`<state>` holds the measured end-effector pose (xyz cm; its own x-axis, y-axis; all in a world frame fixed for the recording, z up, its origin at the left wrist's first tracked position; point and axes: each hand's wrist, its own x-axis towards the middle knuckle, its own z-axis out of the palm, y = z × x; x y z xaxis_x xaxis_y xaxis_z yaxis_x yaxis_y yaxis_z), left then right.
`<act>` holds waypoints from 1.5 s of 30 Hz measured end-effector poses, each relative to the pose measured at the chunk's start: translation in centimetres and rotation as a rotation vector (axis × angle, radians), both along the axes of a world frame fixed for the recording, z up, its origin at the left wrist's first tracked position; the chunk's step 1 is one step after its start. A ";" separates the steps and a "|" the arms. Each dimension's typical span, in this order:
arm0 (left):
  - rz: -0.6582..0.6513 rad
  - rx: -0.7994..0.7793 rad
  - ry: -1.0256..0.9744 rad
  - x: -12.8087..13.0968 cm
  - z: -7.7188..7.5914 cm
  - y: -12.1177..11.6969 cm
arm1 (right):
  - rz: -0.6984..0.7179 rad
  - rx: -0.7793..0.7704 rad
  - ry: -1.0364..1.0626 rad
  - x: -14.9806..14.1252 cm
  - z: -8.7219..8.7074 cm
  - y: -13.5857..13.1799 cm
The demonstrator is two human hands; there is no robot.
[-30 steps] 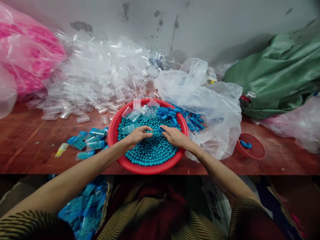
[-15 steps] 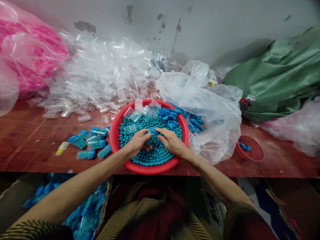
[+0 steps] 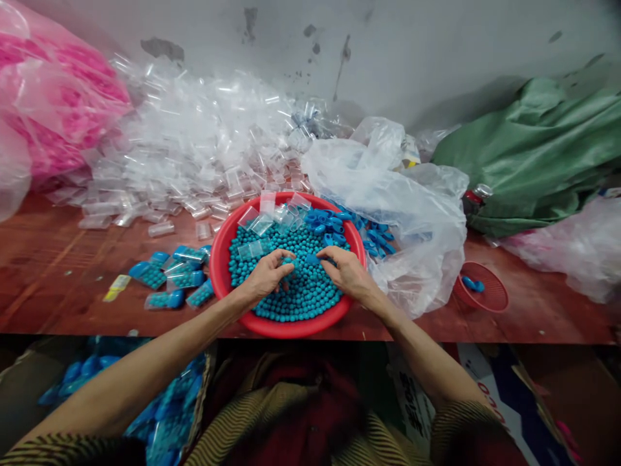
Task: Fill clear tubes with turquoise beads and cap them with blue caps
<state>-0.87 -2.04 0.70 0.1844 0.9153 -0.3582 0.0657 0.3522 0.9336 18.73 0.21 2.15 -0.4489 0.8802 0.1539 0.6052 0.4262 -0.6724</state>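
1. The left hand (image 3: 266,273) is curled almost closed. It seems to pinch a small clear cup (image 3: 289,261) with blue-green bits inside, but the fingers hide most of it, so I cannot tell how full it is.
2. The right hand (image 3: 348,272) has its thumb and pointing finger close together, with a blue cap (image 3: 312,259) at the tips. The cap sits in the gap between the hands, near the cup but not touching it.
3. To do this well, I think the left hand should stay calm and hold the cup gently, mouth up, so nothing rolls out.
4. The right hand should hold just the edge of the cap and keep it level. A crooked cap could jam or knock beads loose.
5. Both hands are best kept low over the red tub (image 3: 220,259). Then any dropped beads (image 3: 291,307) fall back among the others.
6. More caps (image 3: 327,222) lie in the tub, just past the right hand. Loose clear cups (image 3: 262,223) lie past the left hand.
7. Farther off, on the bench (image 3: 53,278), filled cups (image 3: 184,278) lie left of the tub, and a big clear heap (image 3: 194,129) sits behind it.
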 end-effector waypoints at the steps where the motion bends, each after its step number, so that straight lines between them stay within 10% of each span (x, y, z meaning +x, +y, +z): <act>1: -0.011 0.001 0.003 0.1 0.0 0.0 | -0.052 -0.027 0.043 -0.1 0.2 0.0; 24: 0.007 0.042 -0.174 0.3 0.2 -0.5 | -0.043 -0.213 0.356 -2.0 -1.3 0.2; 32: -0.005 0.014 -0.195 0.4 0.3 -0.4 | 0.041 0.123 0.165 -2.4 -1.4 -1.1; 37: -0.035 0.136 -0.052 0.3 0.0 -0.4 | -0.144 -0.320 0.400 -2.2 -1.3 -0.8; 41: -0.062 0.237 0.027 0.4 -0.1 -0.6 | 0.001 -0.663 0.331 -1.5 -0.4 -0.1; 45: -0.041 0.147 0.000 0.6 0.0 -0.7 | -0.051 -0.241 0.200 -1.4 -0.2 -0.6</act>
<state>-0.28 -2.70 0.70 0.2223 0.9496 -0.2210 0.0772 0.2088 0.9749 17.33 -0.36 1.98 -0.3855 0.9225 0.0191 0.4673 0.2130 -0.8581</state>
